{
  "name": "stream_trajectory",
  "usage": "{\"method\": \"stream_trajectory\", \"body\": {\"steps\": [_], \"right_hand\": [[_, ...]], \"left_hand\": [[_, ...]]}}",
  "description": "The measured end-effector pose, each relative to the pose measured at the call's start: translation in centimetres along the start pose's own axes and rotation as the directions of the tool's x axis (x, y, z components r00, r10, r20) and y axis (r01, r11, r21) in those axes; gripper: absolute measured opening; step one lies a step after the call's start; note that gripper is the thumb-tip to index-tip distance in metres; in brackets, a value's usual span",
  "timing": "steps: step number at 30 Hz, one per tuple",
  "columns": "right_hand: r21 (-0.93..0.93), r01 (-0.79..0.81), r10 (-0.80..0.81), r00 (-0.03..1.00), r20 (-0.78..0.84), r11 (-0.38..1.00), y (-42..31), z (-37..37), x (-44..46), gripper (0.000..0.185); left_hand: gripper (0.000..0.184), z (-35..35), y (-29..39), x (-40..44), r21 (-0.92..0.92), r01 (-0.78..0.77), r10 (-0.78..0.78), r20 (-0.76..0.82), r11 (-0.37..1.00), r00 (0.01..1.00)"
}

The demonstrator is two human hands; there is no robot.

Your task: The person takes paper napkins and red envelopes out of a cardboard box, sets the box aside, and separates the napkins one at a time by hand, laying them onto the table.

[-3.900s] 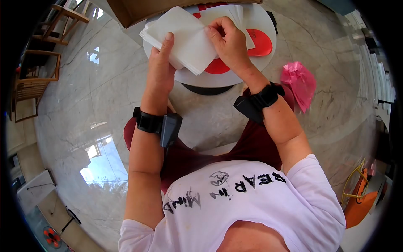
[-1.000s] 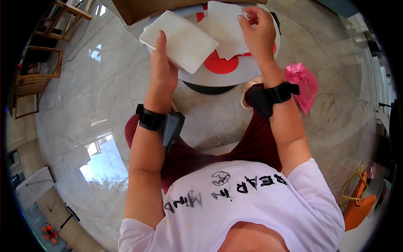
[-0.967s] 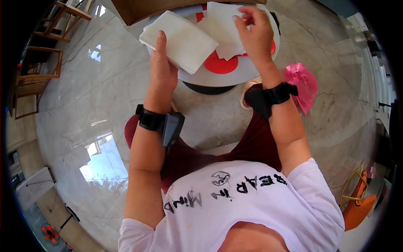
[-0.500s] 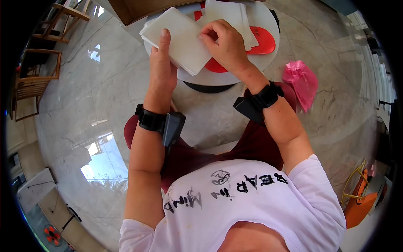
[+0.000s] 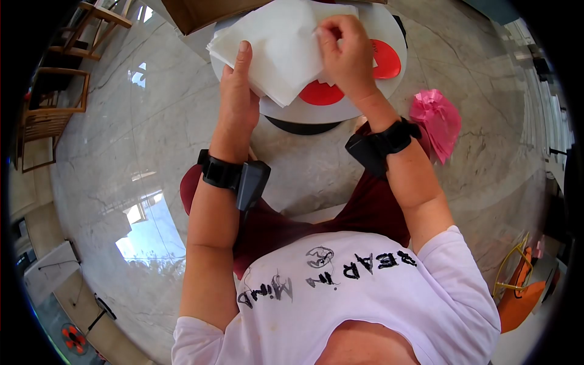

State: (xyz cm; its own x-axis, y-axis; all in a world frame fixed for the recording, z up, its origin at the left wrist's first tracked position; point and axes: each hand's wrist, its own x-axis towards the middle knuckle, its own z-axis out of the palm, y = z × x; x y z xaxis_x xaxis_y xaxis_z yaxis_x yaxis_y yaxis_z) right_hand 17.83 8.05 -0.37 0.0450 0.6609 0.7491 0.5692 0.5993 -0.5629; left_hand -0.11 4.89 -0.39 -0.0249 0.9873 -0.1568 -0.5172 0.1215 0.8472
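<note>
A stack of thin white square sheets (image 5: 267,82) is in my left hand (image 5: 238,91), thumb on top and the other fingers hidden beneath. My right hand (image 5: 348,58) pinches the edge of the top white sheet (image 5: 292,42) between thumb and fingertips. That sheet bends up and rightward, partly off the stack. Both hands are over a small white round table (image 5: 283,112) with red patches (image 5: 322,93) on its top. Behind my right hand, more white sheets (image 5: 340,10) lie on the table, mostly covered.
A cardboard box (image 5: 201,15) stands at the table's far left edge. On the floor to the right lies a pink plastic bag (image 5: 437,121). Wooden chairs (image 5: 58,112) are at the left, and an orange bag (image 5: 520,304) is at the lower right.
My right hand has moved right, drawing the top sheet's edge with it so that the sheet lifts and spreads. My left hand stays almost in place with the stack.
</note>
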Motion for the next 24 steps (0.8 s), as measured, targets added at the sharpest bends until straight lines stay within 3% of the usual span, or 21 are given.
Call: {"method": "stream_trajectory", "body": {"steps": [4,7,9,12,16,20,24], "right_hand": [[-0.14,-0.169,0.167,0.986,-0.023,0.976,2.2,-1.8,0.7,0.013],[-0.203,-0.199,0.193,0.98,-0.051,0.959,2.1,-2.6,1.2,0.016],[-0.125,-0.141,0.138,0.99,-0.031,0.982,0.9,-2.5,1.1,0.016],[-0.031,-0.108,0.109,0.992,0.07,0.994,-0.7,-1.4,0.6,0.012],[-0.003,-0.018,0.018,0.996,0.089,1.0,-1.1,-1.0,0.7,0.009],[0.019,-0.055,0.054,0.997,0.059,0.998,-0.2,-1.5,0.6,0.009],[0.059,-0.052,0.045,0.993,0.108,0.997,-1.2,-1.3,0.3,0.01]], "left_hand": [[0.053,-1.0,-0.5,0.7,-0.041,-0.006,0.007,0.021,0.999,1.0],[0.05,-1.3,-0.5,0.7,-0.104,0.016,-0.017,-0.003,0.994,1.0],[0.05,-1.4,-0.5,0.7,-0.136,0.023,-0.026,-0.021,0.99,0.999],[0.048,-1.9,-0.7,1.1,-0.084,-0.084,0.078,-0.08,0.993,0.994],[0.044,-2.6,0.3,1.0,-0.007,-0.26,0.255,-0.172,0.966,0.951],[0.043,-2.9,1.5,1.0,-0.119,-0.299,0.262,-0.254,0.947,0.931],[0.041,-2.5,1.6,0.6,-0.145,-0.235,0.208,-0.18,0.961,0.961]]}}
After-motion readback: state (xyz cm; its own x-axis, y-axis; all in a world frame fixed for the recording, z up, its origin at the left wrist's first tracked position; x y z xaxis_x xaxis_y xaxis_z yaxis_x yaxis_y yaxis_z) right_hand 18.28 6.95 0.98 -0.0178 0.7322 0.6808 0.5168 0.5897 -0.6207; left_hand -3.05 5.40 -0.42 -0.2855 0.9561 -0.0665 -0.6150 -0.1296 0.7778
